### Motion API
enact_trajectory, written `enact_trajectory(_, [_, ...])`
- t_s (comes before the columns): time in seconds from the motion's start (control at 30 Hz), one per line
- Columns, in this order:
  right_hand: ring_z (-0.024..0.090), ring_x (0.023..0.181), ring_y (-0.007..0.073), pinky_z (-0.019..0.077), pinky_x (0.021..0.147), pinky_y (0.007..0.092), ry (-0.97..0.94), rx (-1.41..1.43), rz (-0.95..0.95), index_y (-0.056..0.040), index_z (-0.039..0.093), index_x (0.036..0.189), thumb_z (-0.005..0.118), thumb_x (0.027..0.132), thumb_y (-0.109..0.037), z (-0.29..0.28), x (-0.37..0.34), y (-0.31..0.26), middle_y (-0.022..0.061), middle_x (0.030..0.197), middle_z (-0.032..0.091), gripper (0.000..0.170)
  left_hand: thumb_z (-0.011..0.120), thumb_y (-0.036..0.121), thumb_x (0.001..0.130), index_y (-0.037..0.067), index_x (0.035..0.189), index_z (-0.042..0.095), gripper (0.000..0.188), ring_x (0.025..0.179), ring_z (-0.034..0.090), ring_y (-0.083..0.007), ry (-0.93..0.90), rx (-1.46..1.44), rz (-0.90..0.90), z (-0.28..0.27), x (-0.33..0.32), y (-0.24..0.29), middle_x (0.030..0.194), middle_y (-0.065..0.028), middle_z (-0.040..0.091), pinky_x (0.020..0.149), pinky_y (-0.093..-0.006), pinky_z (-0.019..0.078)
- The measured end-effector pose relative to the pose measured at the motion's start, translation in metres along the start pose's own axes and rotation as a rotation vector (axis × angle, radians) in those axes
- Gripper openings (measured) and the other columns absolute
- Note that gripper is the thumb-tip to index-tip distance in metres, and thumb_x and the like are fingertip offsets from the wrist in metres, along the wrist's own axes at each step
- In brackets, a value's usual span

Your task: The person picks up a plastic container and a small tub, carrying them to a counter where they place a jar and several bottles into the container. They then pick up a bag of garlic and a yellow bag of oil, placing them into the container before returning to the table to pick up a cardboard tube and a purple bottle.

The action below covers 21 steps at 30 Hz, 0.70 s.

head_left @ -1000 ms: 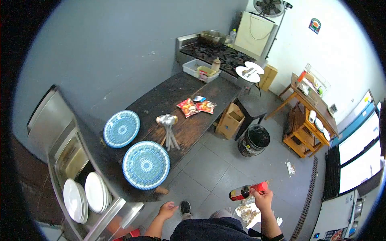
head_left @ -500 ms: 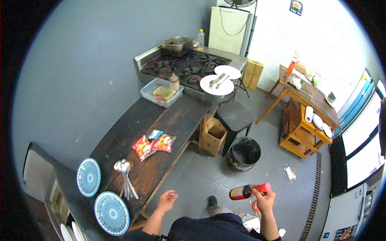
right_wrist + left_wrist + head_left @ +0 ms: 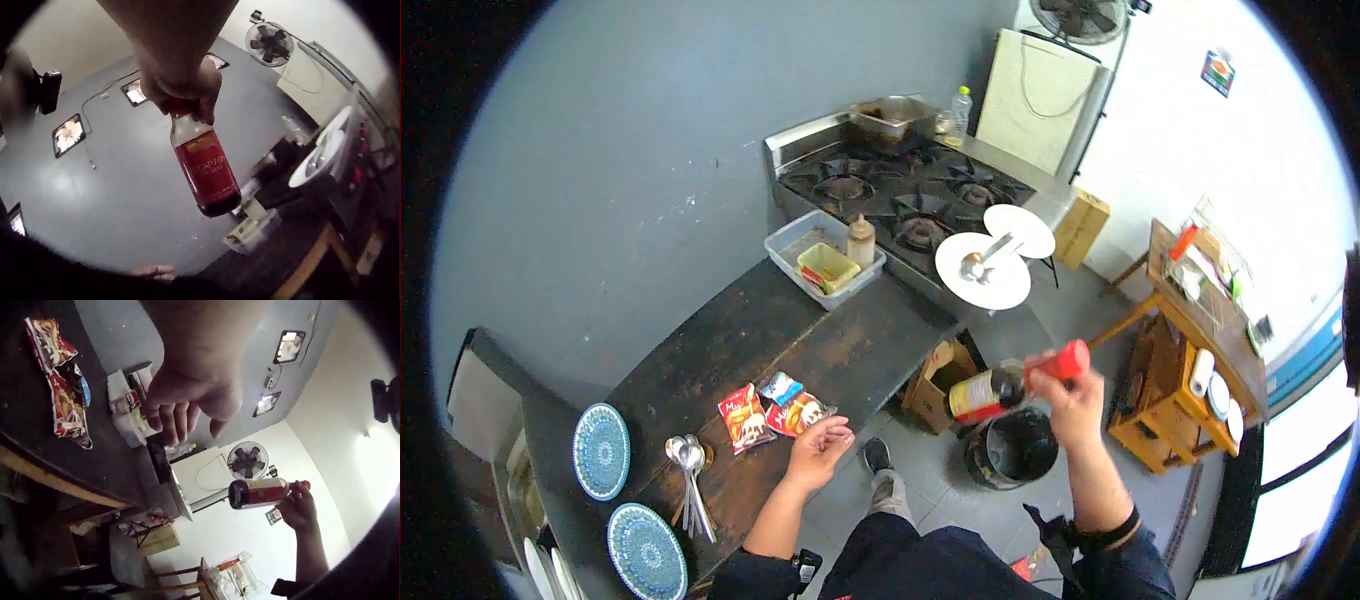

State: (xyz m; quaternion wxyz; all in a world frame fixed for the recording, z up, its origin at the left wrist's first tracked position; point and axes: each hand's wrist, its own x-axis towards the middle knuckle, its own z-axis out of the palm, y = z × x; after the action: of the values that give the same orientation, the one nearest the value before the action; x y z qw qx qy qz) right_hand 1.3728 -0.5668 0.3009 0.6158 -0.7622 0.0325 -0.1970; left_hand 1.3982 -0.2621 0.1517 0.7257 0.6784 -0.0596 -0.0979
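My right hand (image 3: 1080, 405) grips a glass sauce bottle (image 3: 978, 396) by its red-capped neck, out past the counter's front edge. In the right wrist view the bottle's red label (image 3: 209, 169) and dark sauce show, the base tilted down. My left hand (image 3: 815, 455) is empty, its fingers relaxed, over the counter edge beside the snack packets. Those are two red packets (image 3: 745, 418) and a small blue one (image 3: 781, 386) on the dark wooden counter (image 3: 850, 345). Left of them lie several metal spoons (image 3: 692, 480) and two blue patterned plates (image 3: 601, 452).
A clear plastic tub (image 3: 810, 230) with a squeeze bottle (image 3: 861, 240) sits at the counter's far end. Beyond is a black gas stove (image 3: 845, 190); white plates (image 3: 990, 290) with spoons sit at its front. A black bucket (image 3: 1015, 450) and cardboard box (image 3: 925, 400) stand on the floor.
The person has stepped forward along the counter, nearer the stove. The right hand has brought the bottle up and ahead, in front of the bucket; the left hand has come up beside the packets.
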Motion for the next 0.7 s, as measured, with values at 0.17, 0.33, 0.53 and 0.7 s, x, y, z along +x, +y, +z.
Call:
enact_trajectory(0.17, [0.054, 0.072, 0.0098, 0.0414, 0.067, 0.0230, -0.012, -0.026, -0.184, -0.0010, 0.059, 0.085, 0.062, 0.071, -0.010, 0.073, 0.151, -0.035, 0.0034, 0.078, 0.060, 0.017, 0.060, 0.004, 0.074, 0.004, 0.102, 0.051, 0.029, 0.077, 0.053, -0.0092, 0.091, -0.070, 0.075, -0.021, 0.069, -0.001, 0.086, -0.0041, 0.057, 0.067, -0.0216, 0.0420])
enact_trajectory(0.33, [0.050, 0.062, 0.0076, 0.0394, 0.057, 0.0202, -0.068, -0.085, -0.200, -0.0016, 0.059, 0.085, 0.061, 0.071, -0.010, 0.166, 0.289, -0.019, 0.0025, 0.073, 0.058, 0.017, 0.062, 0.006, 0.073, 0.006, 0.100, 0.052, 0.029, 0.075, 0.053, -0.0084, 0.151, -0.050, 0.059, -0.040, 0.130, 0.002, 0.084, -0.0036, 0.058, 0.067, -0.0211, 0.0412])
enact_trajectory(0.53, [0.058, 0.062, 0.0140, 0.0457, 0.062, 0.0281, -0.218, -0.346, -0.197, -0.0033, 0.062, 0.075, 0.069, 0.062, -0.018, 0.266, 0.378, 0.038, 0.0079, 0.069, 0.062, 0.021, 0.062, 0.007, 0.073, 0.006, 0.101, 0.052, 0.030, 0.079, 0.053, -0.0094, 0.259, 0.043, 0.006, -0.070, 0.161, 0.007, 0.086, -0.0033, 0.058, 0.066, -0.0205, 0.0402])
enact_trajectory(0.7, [0.060, 0.066, 0.0209, 0.0463, 0.064, 0.0301, -0.469, -0.519, -0.147, -0.0040, 0.062, 0.077, 0.069, 0.058, -0.024, 0.311, 0.405, 0.091, 0.0116, 0.072, 0.062, 0.029, 0.061, 0.008, 0.074, 0.005, 0.102, 0.052, 0.030, 0.080, 0.053, -0.0100, 0.327, -0.068, -0.044, -0.088, 0.164, 0.002, 0.087, -0.0046, 0.058, 0.068, -0.0227, 0.0398])
